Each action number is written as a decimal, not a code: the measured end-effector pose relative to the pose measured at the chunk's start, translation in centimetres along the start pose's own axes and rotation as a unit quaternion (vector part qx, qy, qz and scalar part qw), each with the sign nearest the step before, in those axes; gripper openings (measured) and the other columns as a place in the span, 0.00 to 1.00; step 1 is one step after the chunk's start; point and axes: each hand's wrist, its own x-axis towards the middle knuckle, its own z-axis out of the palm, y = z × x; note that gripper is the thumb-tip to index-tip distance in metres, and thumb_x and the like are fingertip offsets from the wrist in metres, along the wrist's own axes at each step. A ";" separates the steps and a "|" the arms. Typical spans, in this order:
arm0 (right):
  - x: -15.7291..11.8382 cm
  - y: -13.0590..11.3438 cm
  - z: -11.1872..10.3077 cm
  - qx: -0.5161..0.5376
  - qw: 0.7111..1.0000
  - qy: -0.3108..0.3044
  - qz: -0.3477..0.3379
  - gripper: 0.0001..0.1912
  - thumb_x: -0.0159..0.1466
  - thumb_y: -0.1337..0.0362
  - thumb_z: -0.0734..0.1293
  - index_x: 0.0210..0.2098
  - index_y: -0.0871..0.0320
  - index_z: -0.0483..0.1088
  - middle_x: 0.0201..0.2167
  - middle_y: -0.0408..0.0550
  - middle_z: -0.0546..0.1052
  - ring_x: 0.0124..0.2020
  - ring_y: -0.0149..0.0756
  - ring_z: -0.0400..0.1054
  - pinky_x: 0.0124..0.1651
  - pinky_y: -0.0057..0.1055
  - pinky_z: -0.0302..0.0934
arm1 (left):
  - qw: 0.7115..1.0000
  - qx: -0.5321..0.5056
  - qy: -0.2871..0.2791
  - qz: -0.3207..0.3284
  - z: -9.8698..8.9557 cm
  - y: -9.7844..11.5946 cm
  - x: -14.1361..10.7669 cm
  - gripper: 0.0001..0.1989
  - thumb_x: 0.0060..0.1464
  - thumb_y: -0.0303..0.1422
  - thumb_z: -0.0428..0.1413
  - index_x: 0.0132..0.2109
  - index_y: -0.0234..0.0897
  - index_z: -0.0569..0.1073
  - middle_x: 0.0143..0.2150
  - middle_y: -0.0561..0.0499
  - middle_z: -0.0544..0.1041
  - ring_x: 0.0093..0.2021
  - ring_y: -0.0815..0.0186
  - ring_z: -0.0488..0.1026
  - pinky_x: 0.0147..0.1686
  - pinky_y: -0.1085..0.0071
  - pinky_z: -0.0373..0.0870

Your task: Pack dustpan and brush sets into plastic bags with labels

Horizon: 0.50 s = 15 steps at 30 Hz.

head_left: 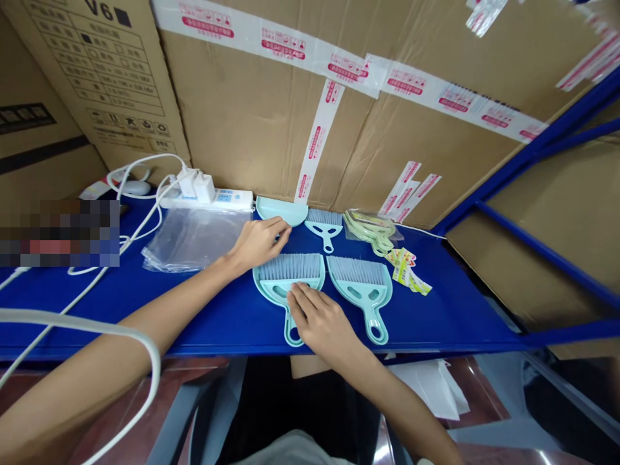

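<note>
My left hand (261, 243) is closed around the handle area of a light blue dustpan (281, 212) at the back of the blue table; the hand mostly hides that handle. My right hand (323, 321) lies with fingers extended on a light blue hand brush (290, 268), which is nested in a second dustpan (259, 282). Part of that set's handle shows beside the fingers. Just right of it lies another nested brush and dustpan set (361, 278). Behind them a loose hand brush (323, 226) rests with its bristles toward the cardboard.
Clear plastic bags (194, 239) lie at left, before a white power strip (227, 199) with plugged-in chargers. White cables (145, 213) loop across the left side. A bagged green set (371, 227) and printed labels (409, 271) lie right. Cardboard (252, 110) walls the back.
</note>
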 end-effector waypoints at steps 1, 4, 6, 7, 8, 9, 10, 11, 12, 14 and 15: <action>0.1 0.1 -0.9 0.008 1.000 -0.012 0.006 0.16 0.71 0.77 0.63 0.55 0.72 0.76 0.55 0.67 0.81 0.58 0.53 0.77 0.56 0.43 0.77 | 1.000 -0.003 -0.011 0.007 -0.1 0.2 0.0 0.16 0.73 0.34 0.48 0.39 0.37 0.77 0.34 0.49 0.79 0.31 0.64 0.75 0.29 0.68 0.62; -0.9 1.6 -4.9 0.054 0.998 -0.003 0.043 0.21 0.70 0.78 0.63 0.61 0.67 0.73 0.63 0.65 0.77 0.67 0.55 0.70 0.63 0.49 0.72 | 0.996 -0.043 -0.058 0.052 -0.1 0.9 0.0 0.16 0.73 0.34 0.47 0.44 0.36 0.79 0.39 0.48 0.81 0.39 0.61 0.79 0.36 0.67 0.69; -2.7 3.8 -7.0 0.085 0.985 0.077 0.129 0.24 0.69 0.80 0.63 0.62 0.60 0.73 0.62 0.59 0.78 0.65 0.49 0.71 0.63 0.47 0.72 | 0.987 -0.088 -0.102 0.092 0.0 1.6 -0.1 0.15 0.74 0.36 0.49 0.48 0.36 0.79 0.45 0.46 0.82 0.47 0.59 0.79 0.45 0.64 0.73; -3.8 5.2 -7.5 0.088 0.971 0.119 0.189 0.24 0.69 0.80 0.64 0.60 0.56 0.75 0.58 0.56 0.81 0.61 0.46 0.74 0.61 0.46 0.73 | 0.980 -0.108 -0.125 0.110 0.2 2.0 -0.2 0.16 0.74 0.39 0.50 0.51 0.36 0.79 0.49 0.44 0.81 0.50 0.57 0.79 0.49 0.62 0.74; -5.1 6.6 -7.6 0.081 0.954 0.156 0.242 0.22 0.69 0.78 0.65 0.57 0.53 0.76 0.53 0.53 0.83 0.56 0.45 0.77 0.59 0.46 0.74 | 0.974 -0.122 -0.146 0.125 0.3 2.4 -0.3 0.17 0.74 0.41 0.51 0.55 0.36 0.78 0.53 0.43 0.81 0.54 0.56 0.78 0.53 0.60 0.74; -6.5 8.1 -7.2 0.078 0.941 0.165 0.286 0.19 0.69 0.76 0.66 0.55 0.52 0.78 0.50 0.51 0.84 0.52 0.45 0.79 0.57 0.47 0.74 | 0.968 -0.130 -0.167 0.137 0.5 2.7 -0.5 0.19 0.73 0.43 0.52 0.58 0.36 0.77 0.57 0.41 0.80 0.57 0.54 0.76 0.57 0.58 0.73; -7.8 9.5 -6.4 0.081 0.935 0.143 0.316 0.16 0.70 0.72 0.67 0.53 0.52 0.79 0.48 0.51 0.84 0.50 0.46 0.80 0.56 0.49 0.75 | 0.963 -0.131 -0.186 0.146 0.7 3.0 -0.7 0.22 0.72 0.45 0.52 0.61 0.35 0.76 0.61 0.39 0.78 0.61 0.52 0.74 0.60 0.55 0.72; -9.0 10.7 -5.4 0.097 0.933 0.095 0.333 0.13 0.72 0.68 0.67 0.52 0.52 0.80 0.48 0.52 0.84 0.51 0.48 0.80 0.56 0.51 0.75 | 0.959 -0.128 -0.203 0.151 0.9 3.3 -0.9 0.24 0.72 0.47 0.52 0.64 0.35 0.75 0.64 0.38 0.76 0.63 0.50 0.73 0.62 0.52 0.70; -10.1 11.6 -4.2 0.123 0.931 0.042 0.341 0.13 0.73 0.64 0.67 0.53 0.53 0.80 0.52 0.54 0.84 0.54 0.50 0.79 0.58 0.54 0.74 | 0.956 -0.123 -0.219 0.153 1.1 3.4 -1.1 0.26 0.72 0.48 0.51 0.65 0.35 0.74 0.66 0.37 0.75 0.65 0.48 0.71 0.63 0.49 0.69; -11.6 12.4 -1.9 0.170 0.918 -0.026 0.358 0.17 0.74 0.58 0.66 0.57 0.54 0.79 0.60 0.57 0.80 0.62 0.54 0.74 0.64 0.58 0.69 | 0.950 -0.116 -0.244 0.154 1.3 3.6 -1.3 0.27 0.73 0.48 0.49 0.67 0.35 0.73 0.68 0.37 0.73 0.67 0.46 0.69 0.65 0.46 0.68; -12.0 12.3 -1.0 0.190 0.910 -0.041 0.366 0.18 0.74 0.56 0.65 0.58 0.55 0.79 0.62 0.58 0.78 0.65 0.55 0.72 0.66 0.58 0.67 | 0.949 -0.116 -0.251 0.153 1.3 3.6 -1.4 0.28 0.73 0.49 0.49 0.67 0.35 0.73 0.69 0.37 0.73 0.68 0.46 0.69 0.65 0.46 0.68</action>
